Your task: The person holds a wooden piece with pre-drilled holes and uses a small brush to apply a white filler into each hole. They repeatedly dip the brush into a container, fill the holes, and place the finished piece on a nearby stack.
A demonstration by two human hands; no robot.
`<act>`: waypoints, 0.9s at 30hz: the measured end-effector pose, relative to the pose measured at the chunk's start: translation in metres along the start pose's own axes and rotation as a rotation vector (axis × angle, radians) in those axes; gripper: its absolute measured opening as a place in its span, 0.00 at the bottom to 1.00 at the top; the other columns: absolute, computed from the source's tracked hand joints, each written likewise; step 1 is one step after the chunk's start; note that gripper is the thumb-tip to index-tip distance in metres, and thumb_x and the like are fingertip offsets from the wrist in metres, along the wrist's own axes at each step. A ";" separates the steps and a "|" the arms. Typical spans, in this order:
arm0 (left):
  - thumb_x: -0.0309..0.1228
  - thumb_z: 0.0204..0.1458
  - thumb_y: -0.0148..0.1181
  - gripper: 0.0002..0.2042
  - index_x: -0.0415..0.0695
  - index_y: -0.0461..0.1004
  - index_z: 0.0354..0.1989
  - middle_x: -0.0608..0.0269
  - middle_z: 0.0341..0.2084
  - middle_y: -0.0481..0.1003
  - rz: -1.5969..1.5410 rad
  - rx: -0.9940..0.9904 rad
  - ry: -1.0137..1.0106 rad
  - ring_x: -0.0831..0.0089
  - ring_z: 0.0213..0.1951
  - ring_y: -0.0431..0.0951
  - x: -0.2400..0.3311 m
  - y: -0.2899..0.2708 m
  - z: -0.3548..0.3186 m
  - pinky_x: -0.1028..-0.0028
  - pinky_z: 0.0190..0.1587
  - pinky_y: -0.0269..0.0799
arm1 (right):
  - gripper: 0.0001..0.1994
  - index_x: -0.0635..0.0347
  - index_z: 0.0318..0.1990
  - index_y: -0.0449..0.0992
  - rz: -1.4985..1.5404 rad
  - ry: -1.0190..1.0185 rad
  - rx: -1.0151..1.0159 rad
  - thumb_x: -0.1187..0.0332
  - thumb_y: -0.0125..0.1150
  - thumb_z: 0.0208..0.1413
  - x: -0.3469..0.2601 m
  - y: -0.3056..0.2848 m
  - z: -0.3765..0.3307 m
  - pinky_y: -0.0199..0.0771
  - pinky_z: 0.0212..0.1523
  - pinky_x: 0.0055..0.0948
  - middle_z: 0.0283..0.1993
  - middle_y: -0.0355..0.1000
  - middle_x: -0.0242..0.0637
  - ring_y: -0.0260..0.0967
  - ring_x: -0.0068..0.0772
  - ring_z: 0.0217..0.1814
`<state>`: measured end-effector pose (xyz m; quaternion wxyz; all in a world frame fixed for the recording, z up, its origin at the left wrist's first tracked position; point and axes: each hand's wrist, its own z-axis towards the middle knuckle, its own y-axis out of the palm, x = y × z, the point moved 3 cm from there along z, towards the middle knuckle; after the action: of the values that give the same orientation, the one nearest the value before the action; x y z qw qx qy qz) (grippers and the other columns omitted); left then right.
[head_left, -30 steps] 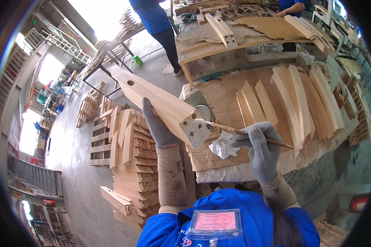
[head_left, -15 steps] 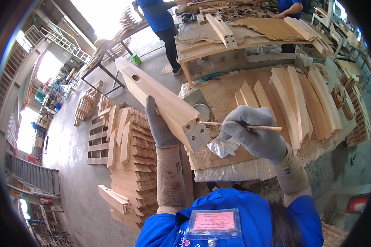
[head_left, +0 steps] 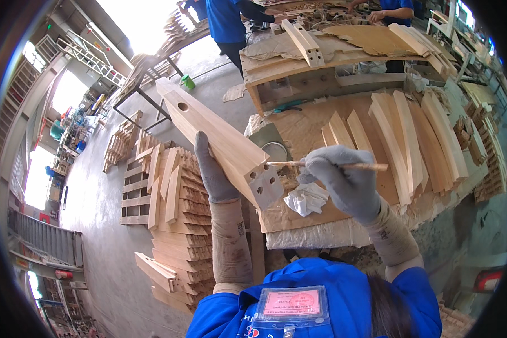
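A long pale wooden piece (head_left: 215,135) slants up and away to the left, held by my gloved left hand (head_left: 213,172), whose thumb lies along its side. One round hole shows near its far end, and several holes pierce the near end face. My gloved right hand (head_left: 346,183) pinches a thin wooden stick (head_left: 366,167) lying nearly level. The stick's left tip meets one of the holes in the end face; whether it goes inside I cannot tell. Beneath, a crumpled white cloth (head_left: 305,200) and a round tin (head_left: 275,151) sit on the cardboard-covered table (head_left: 304,222).
Several curved wooden pieces (head_left: 414,149) lie on the table's right side. A tall stack of wooden parts (head_left: 183,242) stands at my left by a pallet (head_left: 134,194). Beyond is a workbench (head_left: 332,65) with people in blue (head_left: 226,19). Teal-handled pliers (head_left: 288,106) lie at the table's far edge.
My right hand and the stick have shifted slightly left and up, bringing the tip to the end face. The wooden piece has tilted a little. A person in the background has moved right.
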<state>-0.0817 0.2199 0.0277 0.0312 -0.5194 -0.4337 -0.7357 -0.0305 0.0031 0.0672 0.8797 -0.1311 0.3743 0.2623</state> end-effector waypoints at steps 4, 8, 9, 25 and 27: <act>0.52 0.55 0.49 0.28 0.43 0.61 0.55 0.57 0.40 0.70 0.041 0.047 0.063 0.66 0.42 0.74 -0.002 -0.003 0.004 0.66 0.45 0.72 | 0.05 0.68 0.31 0.74 -0.015 0.085 -0.037 0.75 0.56 0.57 -0.004 0.002 -0.010 0.72 0.22 0.20 0.24 0.73 0.36 0.72 0.20 0.24; 0.54 0.54 0.49 0.29 0.43 0.61 0.55 0.56 0.39 0.70 -0.022 0.006 0.018 0.67 0.41 0.73 -0.006 -0.016 0.010 0.67 0.43 0.74 | 0.06 0.68 0.32 0.73 0.231 0.359 0.124 0.74 0.55 0.58 -0.008 -0.003 -0.016 0.73 0.23 0.21 0.24 0.73 0.38 0.73 0.22 0.25; 0.55 0.53 0.49 0.30 0.43 0.60 0.54 0.56 0.39 0.70 -0.024 0.002 0.030 0.67 0.41 0.73 -0.007 -0.024 0.013 0.68 0.42 0.74 | 0.06 0.67 0.33 0.73 0.310 0.398 0.189 0.74 0.54 0.59 -0.007 -0.006 -0.016 0.74 0.23 0.21 0.24 0.73 0.38 0.73 0.23 0.25; 0.56 0.51 0.53 0.33 0.39 0.58 0.55 0.50 0.38 0.67 -0.359 -0.050 -0.029 0.60 0.37 0.73 -0.019 -0.100 0.021 0.65 0.39 0.76 | 0.08 0.67 0.32 0.76 -0.350 0.329 0.010 0.69 0.58 0.55 0.145 0.049 -0.071 0.70 0.27 0.25 0.26 0.74 0.40 0.73 0.23 0.28; 0.57 0.52 0.50 0.32 0.40 0.59 0.54 0.51 0.37 0.69 -0.244 -0.033 -0.012 0.62 0.36 0.74 -0.015 -0.104 0.023 0.66 0.38 0.76 | 0.10 0.67 0.32 0.76 -0.421 0.313 0.006 0.68 0.58 0.56 0.152 0.056 -0.073 0.69 0.26 0.25 0.26 0.74 0.40 0.73 0.23 0.28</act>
<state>-0.1094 0.2944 -0.0453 -0.0698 -0.4675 -0.4820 -0.7377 -0.0164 0.0738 -0.0958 0.8466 -0.2424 0.4713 0.0488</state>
